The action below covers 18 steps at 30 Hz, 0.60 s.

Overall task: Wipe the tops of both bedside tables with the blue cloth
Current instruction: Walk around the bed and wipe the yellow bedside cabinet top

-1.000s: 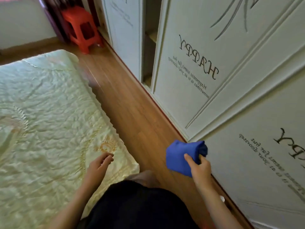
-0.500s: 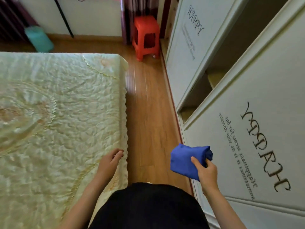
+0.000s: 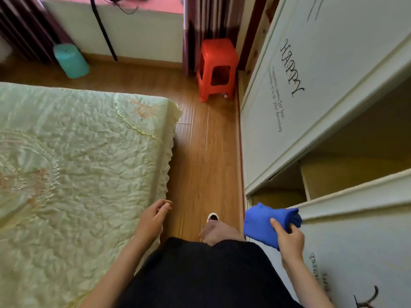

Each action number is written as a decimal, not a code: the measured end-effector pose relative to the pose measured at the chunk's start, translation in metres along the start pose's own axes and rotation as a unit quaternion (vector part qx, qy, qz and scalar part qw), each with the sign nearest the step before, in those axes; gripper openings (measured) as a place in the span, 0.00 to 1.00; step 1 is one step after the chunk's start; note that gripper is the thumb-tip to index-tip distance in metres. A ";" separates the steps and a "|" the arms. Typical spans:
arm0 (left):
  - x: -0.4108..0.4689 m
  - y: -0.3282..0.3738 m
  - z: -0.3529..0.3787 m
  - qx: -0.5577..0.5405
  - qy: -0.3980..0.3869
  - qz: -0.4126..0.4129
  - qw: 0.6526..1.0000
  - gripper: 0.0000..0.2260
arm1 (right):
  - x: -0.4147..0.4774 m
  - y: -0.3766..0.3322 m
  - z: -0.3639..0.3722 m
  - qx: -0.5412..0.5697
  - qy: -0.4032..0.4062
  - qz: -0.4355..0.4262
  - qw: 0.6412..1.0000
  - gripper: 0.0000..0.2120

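Right hand point(image 3: 290, 242) grips folded blue cloth point(image 3: 264, 225) beside open wardrobe point(image 3: 333, 174); left hand point(image 3: 153, 217) loosely curled, holding nothing, at bed point(image 3: 77, 163) edge.

Wearing a black garment point(image 3: 206, 274) over the torso, arms bare w/ no sleeves showing, tan trouser leg point(image 3: 219, 233) poking out, light shoe w/ dark opening point(image 3: 213, 217).
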<state>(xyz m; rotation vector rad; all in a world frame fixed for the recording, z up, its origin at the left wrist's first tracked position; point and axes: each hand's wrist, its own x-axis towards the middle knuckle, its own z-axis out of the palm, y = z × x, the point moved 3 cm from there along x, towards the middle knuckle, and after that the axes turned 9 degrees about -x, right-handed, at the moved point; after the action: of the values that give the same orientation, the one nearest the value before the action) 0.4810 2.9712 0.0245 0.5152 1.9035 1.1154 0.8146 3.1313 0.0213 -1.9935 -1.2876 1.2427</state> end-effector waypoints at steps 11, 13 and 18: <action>0.173 0.056 -0.033 -0.048 0.149 -0.101 0.982 0.11 | 0.190 -0.214 0.154 -0.076 -0.147 -0.089 0.982 0.07; 0.213 0.060 -0.038 -0.056 0.158 -0.120 0.978 0.10 | 0.222 -0.236 0.187 -0.087 -0.157 -0.086 0.980 0.07; 0.338 0.110 -0.060 -0.088 0.170 -0.123 0.974 0.09 | 0.294 -0.304 0.259 -0.081 -0.149 -0.059 0.984 0.09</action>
<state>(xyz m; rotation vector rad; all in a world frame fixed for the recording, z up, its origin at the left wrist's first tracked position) 0.2363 3.2314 -0.0227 -0.0166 2.0633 1.2508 0.4919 3.5072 -0.0051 -1.8558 -1.6737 1.4588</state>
